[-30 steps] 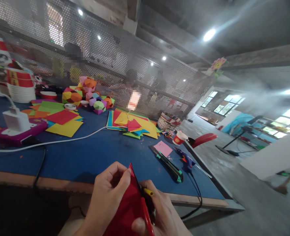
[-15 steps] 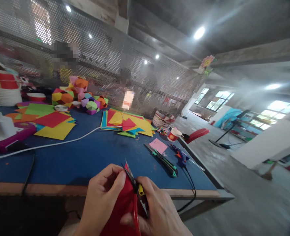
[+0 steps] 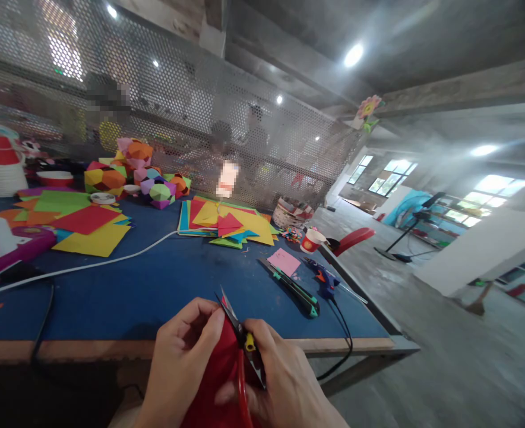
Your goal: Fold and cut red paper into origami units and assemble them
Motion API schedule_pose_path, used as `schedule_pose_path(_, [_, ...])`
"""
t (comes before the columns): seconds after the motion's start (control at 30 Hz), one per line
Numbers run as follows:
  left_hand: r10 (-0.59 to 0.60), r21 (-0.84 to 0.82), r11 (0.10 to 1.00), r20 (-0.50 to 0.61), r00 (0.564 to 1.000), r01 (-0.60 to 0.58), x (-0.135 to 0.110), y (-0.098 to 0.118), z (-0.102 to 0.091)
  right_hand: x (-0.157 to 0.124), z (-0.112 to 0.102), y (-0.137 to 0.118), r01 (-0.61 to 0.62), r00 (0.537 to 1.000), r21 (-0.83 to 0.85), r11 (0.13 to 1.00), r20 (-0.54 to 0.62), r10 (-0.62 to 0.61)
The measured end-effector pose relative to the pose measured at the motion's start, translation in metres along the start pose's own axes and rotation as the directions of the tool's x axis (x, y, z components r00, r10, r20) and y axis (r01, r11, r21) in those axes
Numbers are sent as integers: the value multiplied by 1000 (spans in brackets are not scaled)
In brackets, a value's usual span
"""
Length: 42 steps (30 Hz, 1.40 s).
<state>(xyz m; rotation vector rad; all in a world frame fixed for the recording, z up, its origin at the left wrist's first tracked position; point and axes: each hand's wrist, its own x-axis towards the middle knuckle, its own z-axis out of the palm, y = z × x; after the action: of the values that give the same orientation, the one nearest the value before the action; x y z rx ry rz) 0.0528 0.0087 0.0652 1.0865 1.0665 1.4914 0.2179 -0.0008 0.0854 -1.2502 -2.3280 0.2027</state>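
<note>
My right hand is wrapped round a pair of scissors with dark blades, a red handle and a yellow part near the pivot. The blades point up and away, slightly parted at the tips. Between them shows a small red piece, perhaps paper. My left hand pinches beside the blades, thumb against forefinger, at the edge of this piece; its grip is partly hidden. Red material fills the space between my hands; whether it joins the small piece I cannot tell.
A utility knife, a pink paper square and a corded glue gun lie right on the blue table. Coloured paper sheets, folded paper balls and a paper cup stand farther back. A white cable crosses the table.
The scissor tips look slightly closer together. Both hands keep their hold, and the whole view has shifted a little.
</note>
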Motion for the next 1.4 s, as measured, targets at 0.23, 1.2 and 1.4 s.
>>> schedule_pose_path(0.23, [-29, -14, 999, -20, 999, 29, 3, 5, 1, -1, -4, -3, -63, 996, -9, 998, 61, 64])
schedule_pose_path(1.2, [-104, -100, 989, 17, 994, 105, 3, -9, -2, -1, 0, -4, -46, 998, -31, 998, 42, 48])
schedule_pose_path(1.4, [-114, -78, 990, 23, 993, 116, 3, -6, -2, -3, 2, -2, -64, 995, -4, 998, 73, 64])
